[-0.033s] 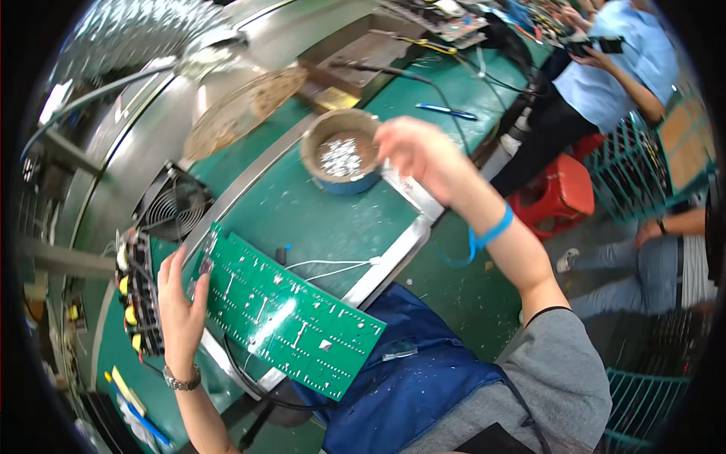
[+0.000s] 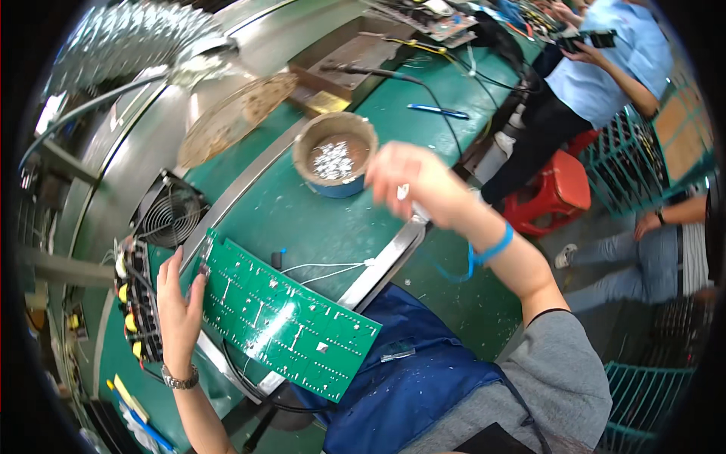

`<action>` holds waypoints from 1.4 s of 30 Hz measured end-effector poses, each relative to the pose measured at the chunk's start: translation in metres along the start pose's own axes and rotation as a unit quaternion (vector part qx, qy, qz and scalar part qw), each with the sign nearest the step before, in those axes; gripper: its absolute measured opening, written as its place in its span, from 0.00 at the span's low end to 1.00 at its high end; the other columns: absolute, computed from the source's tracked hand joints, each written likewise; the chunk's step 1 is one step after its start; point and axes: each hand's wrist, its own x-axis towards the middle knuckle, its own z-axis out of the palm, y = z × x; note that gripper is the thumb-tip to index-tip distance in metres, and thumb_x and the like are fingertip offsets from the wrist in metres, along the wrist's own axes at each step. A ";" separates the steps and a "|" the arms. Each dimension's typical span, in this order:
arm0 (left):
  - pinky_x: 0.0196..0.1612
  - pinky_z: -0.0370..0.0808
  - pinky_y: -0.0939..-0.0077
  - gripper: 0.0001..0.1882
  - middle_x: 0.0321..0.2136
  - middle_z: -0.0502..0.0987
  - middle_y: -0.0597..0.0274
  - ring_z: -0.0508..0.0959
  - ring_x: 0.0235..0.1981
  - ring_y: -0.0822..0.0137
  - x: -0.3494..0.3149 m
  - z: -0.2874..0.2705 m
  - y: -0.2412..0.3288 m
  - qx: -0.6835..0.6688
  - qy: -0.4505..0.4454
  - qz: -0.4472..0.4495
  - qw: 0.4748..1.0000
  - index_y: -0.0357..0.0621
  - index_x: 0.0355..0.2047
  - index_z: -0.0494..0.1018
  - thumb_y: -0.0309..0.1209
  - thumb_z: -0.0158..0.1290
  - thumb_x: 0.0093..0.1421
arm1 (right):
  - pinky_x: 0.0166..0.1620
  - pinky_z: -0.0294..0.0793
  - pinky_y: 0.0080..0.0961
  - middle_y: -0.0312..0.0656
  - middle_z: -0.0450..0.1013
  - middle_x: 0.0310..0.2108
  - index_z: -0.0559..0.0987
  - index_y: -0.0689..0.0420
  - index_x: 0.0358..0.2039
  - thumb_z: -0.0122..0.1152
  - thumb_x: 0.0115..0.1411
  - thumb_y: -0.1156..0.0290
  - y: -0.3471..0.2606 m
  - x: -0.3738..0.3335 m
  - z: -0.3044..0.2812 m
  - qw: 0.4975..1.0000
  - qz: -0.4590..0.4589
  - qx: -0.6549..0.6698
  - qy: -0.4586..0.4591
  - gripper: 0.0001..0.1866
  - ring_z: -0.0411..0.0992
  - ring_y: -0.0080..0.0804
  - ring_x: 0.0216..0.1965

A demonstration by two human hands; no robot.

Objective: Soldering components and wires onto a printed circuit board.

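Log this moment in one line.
left hand: at green circuit board edge | right hand: blurred, beside round pot | pot: silvery contents

This looks like an electronics workshop: a circuit board (image 2: 249,280), a fan (image 2: 170,216) and wired parts (image 2: 140,303) are at a green bench (image 2: 265,219) with a ribbed duct (image 2: 128,53) beyond, and another person (image 2: 601,79), a stool (image 2: 556,185) and a crate (image 2: 616,170) nearby.
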 end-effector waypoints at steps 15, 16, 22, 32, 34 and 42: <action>0.31 0.64 0.84 0.09 0.27 0.72 0.75 0.67 0.29 0.82 0.040 0.019 -0.051 -0.292 -0.195 -0.119 0.929 0.37 0.38 0.76 0.29 0.53 0.61 | 0.26 0.76 0.16 0.37 0.75 0.25 0.72 0.62 0.34 0.64 0.59 0.73 0.048 -0.123 0.096 0.994 0.046 -0.103 0.001 0.09 0.75 0.18 0.25; 0.29 0.63 0.84 0.10 0.27 0.72 0.75 0.67 0.29 0.82 0.044 0.020 -0.064 -0.283 -0.222 -0.081 0.930 0.37 0.38 0.76 0.30 0.52 0.62 | 0.27 0.77 0.17 0.38 0.75 0.25 0.72 0.62 0.34 0.63 0.59 0.74 0.049 -0.124 0.096 0.994 0.086 -0.066 -0.002 0.09 0.76 0.19 0.26; 0.23 0.63 0.88 0.14 0.29 0.76 0.77 0.70 0.27 0.85 0.027 -0.025 -0.033 -0.314 -0.191 -0.216 0.905 0.44 0.45 0.76 0.36 0.55 0.61 | 0.28 0.78 0.17 0.41 0.74 0.27 0.70 0.63 0.33 0.59 0.61 0.76 0.058 -0.131 0.109 0.996 0.071 0.027 0.047 0.07 0.76 0.23 0.26; 0.37 0.68 0.87 0.15 0.34 0.76 0.69 0.72 0.34 0.80 -0.061 -0.082 -0.009 -0.388 0.096 -0.093 0.912 0.35 0.47 0.73 0.30 0.54 0.63 | 0.27 0.73 0.15 0.36 0.74 0.24 0.75 0.64 0.32 0.64 0.53 0.83 -0.018 -0.094 0.088 0.923 -0.223 -0.306 0.076 0.07 0.75 0.18 0.25; 0.39 0.72 0.84 0.11 0.34 0.78 0.65 0.75 0.35 0.77 -0.083 -0.064 0.000 -0.344 0.273 -0.068 0.896 0.33 0.44 0.75 0.23 0.55 0.61 | 0.28 0.74 0.17 0.39 0.74 0.25 0.74 0.65 0.35 0.61 0.53 0.86 -0.026 -0.059 0.077 0.826 -0.388 -0.406 0.053 0.09 0.76 0.22 0.26; 0.46 0.75 0.73 0.09 0.38 0.79 0.51 0.78 0.40 0.64 -0.201 0.040 0.013 -0.230 0.368 -0.093 0.896 0.29 0.40 0.75 0.14 0.53 0.58 | 0.30 0.78 0.30 0.47 0.76 0.28 0.75 0.64 0.37 0.68 0.41 0.87 0.006 -0.047 0.055 0.680 -0.542 -0.493 -0.022 0.19 0.76 0.42 0.27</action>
